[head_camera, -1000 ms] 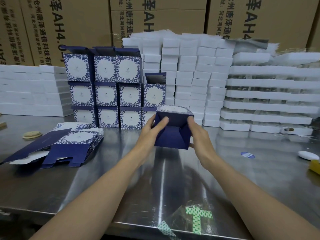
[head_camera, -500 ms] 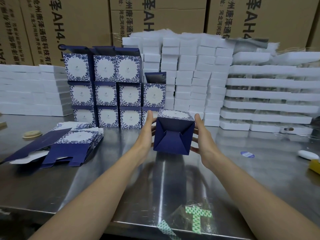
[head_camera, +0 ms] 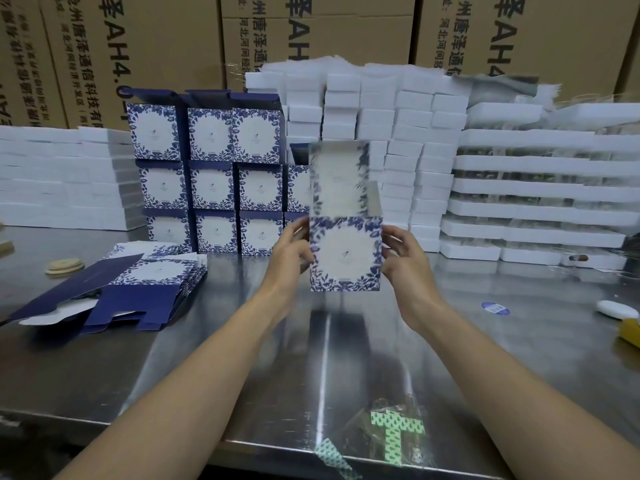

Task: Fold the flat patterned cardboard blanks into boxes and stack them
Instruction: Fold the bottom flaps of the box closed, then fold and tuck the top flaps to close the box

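A person holds a newly folded box (head_camera: 346,254) upright above the steel desk (head_camera: 242,358), its blue-and-white floral face turned squarely toward the camera. The open lid flap (head_camera: 339,178) stands straight up from the top edge, blurred, so that box and flap together run vertically, with the opening pointing up. The left hand (head_camera: 294,251) grips the box's left edge, its fingers curled round behind the side and partly smeared by motion. The right hand (head_camera: 405,261) holds the right edge, thumb against the lower corner and fingers curled at the upper one.

Just behind and to the left, the stack of finished boxes (head_camera: 211,174) stands three rows high on the desk, faces forward and lid flaps raised on the top row. A fanned pile of flat blanks (head_camera: 152,282) lies on the desk at the left, dark blue undersides showing at the near end.

White foam trays (head_camera: 519,188) are heaped along the back, in front of brown shipping cartons (head_camera: 138,46) printed with black lettering. A round blue sticker (head_camera: 495,308) lies on the desk at the right.
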### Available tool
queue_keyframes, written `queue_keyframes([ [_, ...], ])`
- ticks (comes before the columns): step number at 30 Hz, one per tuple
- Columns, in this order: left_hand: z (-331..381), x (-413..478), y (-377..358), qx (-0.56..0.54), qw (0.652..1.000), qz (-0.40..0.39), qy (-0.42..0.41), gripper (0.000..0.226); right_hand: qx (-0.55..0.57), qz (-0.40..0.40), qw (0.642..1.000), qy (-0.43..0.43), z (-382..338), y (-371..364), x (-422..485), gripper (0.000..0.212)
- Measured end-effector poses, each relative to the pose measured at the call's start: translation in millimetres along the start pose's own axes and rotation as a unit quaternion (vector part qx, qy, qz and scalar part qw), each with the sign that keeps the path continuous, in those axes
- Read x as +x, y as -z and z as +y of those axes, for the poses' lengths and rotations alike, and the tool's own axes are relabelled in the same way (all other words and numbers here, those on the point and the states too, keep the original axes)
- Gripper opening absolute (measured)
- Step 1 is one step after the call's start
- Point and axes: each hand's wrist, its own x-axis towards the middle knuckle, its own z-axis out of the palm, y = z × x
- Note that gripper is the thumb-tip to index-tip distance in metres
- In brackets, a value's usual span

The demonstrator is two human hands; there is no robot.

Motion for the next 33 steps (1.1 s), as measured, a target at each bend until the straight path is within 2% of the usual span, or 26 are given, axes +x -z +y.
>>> queue_keyframes([
  [2, 0.0, -0.3, 0.1, -0.034, 0.999, 0.003, -0.01, 0.067, -0.015, 0.018, 1.0, 0.016, 4.1, 0.2, 2.1, 0.057],
  [6, 0.9, -2.9, -3.1, -0.048, 0.999, 0.016, 0.005, 0.044, -0.053, 0.029, 0.998, -0.023, 7.5, -1.1, 0.1, 0.049],
  [8, 2.3, -6.1, -4.8, -0.019, 1.0, 0.024, 0.007, 0.053, -0.041, 0.022, 0.998, -0.046, 6.6, -1.7, -1.6, 0.025],
  [9, 2.7, -8.0, -5.8, -0.008, 0.999, 0.032, 0.004, 0.062, -0.026, 0.014, 0.998, -0.058, 3.7, -2.7, -4.0, 0.022],
  [12, 2.5, -11.2, -8.1, 0.035, 0.997, 0.052, -0.051, 0.067, -0.008, -0.003, 0.997, -0.073, -3.6, -3.3, -7.0, 0.062],
  [14, 2.6, -12.7, -10.3, 0.066, 0.993, 0.061, -0.081, 0.061, -0.045, 0.001, 0.997, -0.065, -5.0, -5.1, -8.6, 0.071],
  [18, 1.3, -16.3, -15.1, 0.103, 0.983, 0.095, -0.12, 0.062, -0.06, 0.014, 0.997, -0.041, -4.9, -8.2, -9.4, 0.06],
  [21, 0.1, -10.6, -10.4, 0.089, 0.978, 0.125, -0.138, 0.054, -0.024, 0.019, 0.999, -0.03, -6.5, -7.8, -11.0, 0.031],
  [23, -0.4, -3.0, -4.4, 0.05, 0.98, 0.16, -0.112, 0.052, 0.01, 0.051, 0.998, -0.018, -4.8, -3.8, -7.6, 0.02],
  [26, -4.2, 4.5, 0.8, -0.027, 0.974, 0.226, -0.019, 0.044, 0.052, 0.102, 0.993, -0.035, -2.1, 2.5, -1.9, 0.022],
  [28, -8.5, 5.6, 2.0, -0.055, 0.969, 0.238, 0.016, 0.041, 0.056, 0.105, 0.992, -0.048, 0.1, 2.1, -1.9, 0.019],
  [30, -10.9, 6.7, 2.3, -0.039, 0.969, 0.243, 0.013, 0.043, -0.012, 0.127, 0.992, 0.008, 0.4, -0.2, -4.9, 0.016],
  [31, -12.1, 8.0, 2.6, -0.015, 0.97, 0.242, 0.0, 0.046, -0.102, 0.156, 0.979, 0.084, -0.2, -0.2, -6.8, 0.018],
  [32, -12.4, 8.3, 2.5, 0.018, 0.97, 0.242, -0.018, 0.048, -0.206, 0.176, 0.944, 0.187, -1.9, 0.0, -10.0, 0.02],
  [33, -12.4, 7.0, 1.5, 0.052, 0.968, 0.242, -0.04, 0.049, -0.298, 0.174, 0.889, 0.302, -5.1, -0.9, -14.3, 0.02],
])
